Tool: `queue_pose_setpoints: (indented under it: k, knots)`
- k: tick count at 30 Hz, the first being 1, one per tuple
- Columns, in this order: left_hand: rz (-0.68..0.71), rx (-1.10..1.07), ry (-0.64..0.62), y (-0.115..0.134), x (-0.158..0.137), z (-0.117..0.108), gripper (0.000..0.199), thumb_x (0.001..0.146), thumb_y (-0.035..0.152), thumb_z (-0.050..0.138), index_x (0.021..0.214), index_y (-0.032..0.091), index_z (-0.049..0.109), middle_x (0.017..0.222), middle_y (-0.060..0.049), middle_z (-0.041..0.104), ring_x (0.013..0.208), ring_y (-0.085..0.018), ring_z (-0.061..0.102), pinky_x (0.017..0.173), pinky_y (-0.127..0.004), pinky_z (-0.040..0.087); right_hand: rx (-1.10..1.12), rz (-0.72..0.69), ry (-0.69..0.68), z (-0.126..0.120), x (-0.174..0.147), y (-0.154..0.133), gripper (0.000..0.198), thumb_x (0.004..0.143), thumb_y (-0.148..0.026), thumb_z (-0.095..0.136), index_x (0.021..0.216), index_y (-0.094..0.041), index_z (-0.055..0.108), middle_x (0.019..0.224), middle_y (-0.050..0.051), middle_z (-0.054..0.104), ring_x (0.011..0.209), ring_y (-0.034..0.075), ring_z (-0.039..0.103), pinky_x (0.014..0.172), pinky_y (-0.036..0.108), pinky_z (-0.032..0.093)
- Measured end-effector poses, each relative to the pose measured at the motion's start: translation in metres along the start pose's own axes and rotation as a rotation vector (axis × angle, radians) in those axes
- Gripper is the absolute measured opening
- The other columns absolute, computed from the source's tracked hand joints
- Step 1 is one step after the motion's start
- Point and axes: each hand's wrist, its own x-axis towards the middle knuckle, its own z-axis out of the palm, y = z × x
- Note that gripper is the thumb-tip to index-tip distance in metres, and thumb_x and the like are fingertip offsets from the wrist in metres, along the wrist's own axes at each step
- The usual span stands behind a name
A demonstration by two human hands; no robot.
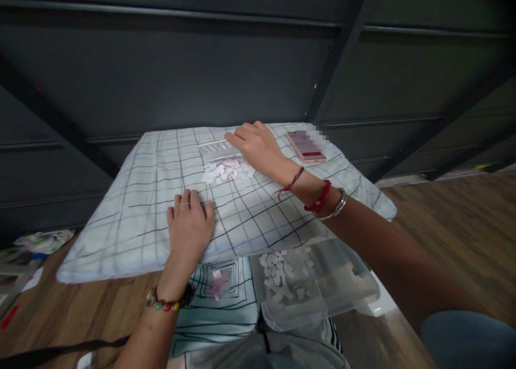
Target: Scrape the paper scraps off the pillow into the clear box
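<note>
My left hand point(190, 226) lies flat on the checked white cloth point(157, 208), fingers stretched out and apart, with a thin ring on one finger. Just beyond it is a heap of small white paper-like pieces point(226, 170). A pale, flat, slotted piece point(212, 150), perhaps a tray or clear bag, adjoins the heap on its far side. My right hand point(256, 146) is over the right end of these, palm down with its fingers bent. Its fingertips are partly hidden, and I cannot make out what is between them.
A phone point(307, 146) lies on the cloth to the right. Below the table's near edge, a clear plastic bin point(346, 275) holds more white pieces. Beside it, a small clear packet point(217, 286) rests on a patterned turquoise surface point(213, 326). Dark panels point(181, 73) stand behind the table.
</note>
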Motion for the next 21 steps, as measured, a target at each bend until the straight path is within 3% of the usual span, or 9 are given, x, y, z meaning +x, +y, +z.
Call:
queue_pose_setpoints:
  k: [5, 12, 16, 21]
  knots:
    - [-0.024, -0.022, 0.011, 0.0, 0.0, 0.001, 0.059, 0.088, 0.032, 0.027, 0.133, -0.004, 0.039, 0.14, -0.025, 0.044, 0.133, -0.037, 0.035, 0.107, -0.052, 0.029, 0.036, -0.141, -0.065, 0.006, 0.012, 0.003, 0.033, 0.094, -0.009, 0.03, 0.104, -0.019, 0.06, 0.096, 0.005, 0.064, 0.094, 0.017, 0.05, 0.077, 0.033, 0.028]
    - [-0.042, -0.054, 0.017, 0.002, 0.0, 0.001, 0.065, 0.086, 0.034, 0.03, 0.135, -0.008, 0.035, 0.139, -0.028, 0.042, 0.134, -0.039, 0.034, 0.108, -0.052, 0.029, 0.124, -0.204, -0.069, -0.014, -0.005, 0.038, 0.036, 0.087, -0.001, 0.034, 0.101, -0.021, 0.061, 0.092, -0.001, 0.064, 0.091, 0.013, 0.052, 0.078, 0.03, 0.031]
    - [-0.048, -0.044, -0.013, 0.002, 0.0, 0.0, 0.065, 0.087, 0.036, 0.03, 0.136, -0.006, 0.034, 0.141, -0.026, 0.042, 0.134, -0.038, 0.032, 0.109, -0.052, 0.027, 0.133, -0.126, -0.014, -0.023, -0.015, 0.05, 0.041, 0.085, -0.001, 0.034, 0.107, -0.022, 0.06, 0.094, 0.001, 0.064, 0.092, 0.015, 0.052, 0.078, 0.031, 0.032]
    - [-0.027, -0.021, -0.022, 0.002, 0.0, -0.001, 0.063, 0.087, 0.035, 0.032, 0.136, -0.005, 0.035, 0.143, -0.025, 0.04, 0.135, -0.038, 0.032, 0.109, -0.052, 0.027, 0.065, -0.048, 0.028, -0.016, -0.024, 0.04, 0.038, 0.089, -0.003, 0.031, 0.106, -0.02, 0.06, 0.089, 0.003, 0.063, 0.088, 0.017, 0.05, 0.075, 0.032, 0.029]
